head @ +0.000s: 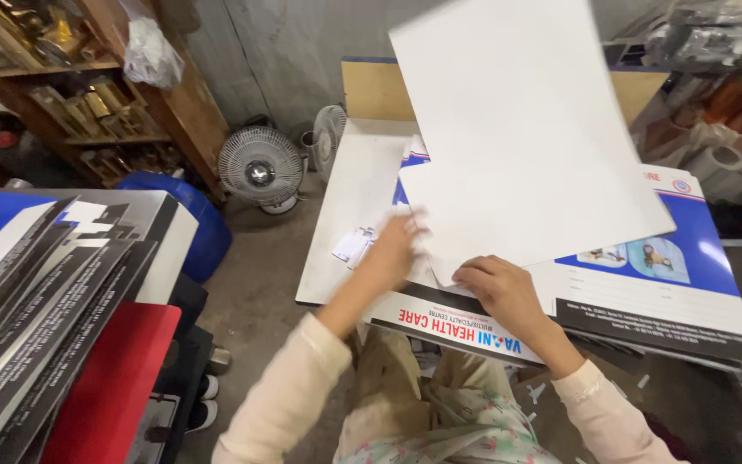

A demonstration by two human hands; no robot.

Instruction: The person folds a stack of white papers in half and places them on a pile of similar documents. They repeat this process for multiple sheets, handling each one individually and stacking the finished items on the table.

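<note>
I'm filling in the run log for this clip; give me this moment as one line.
left hand: on printed sheet stack | right hand: grips lifted white sheets | fans on floor beyond

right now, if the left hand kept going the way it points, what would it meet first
The left hand points up the table under the raised white sheet; it would likely meet the printed blue-and-white sheets first, though depth is unclear.

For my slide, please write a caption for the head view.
Two hands, left hand and right hand, lift a white sheet off a stack of printed sheets.
</note>
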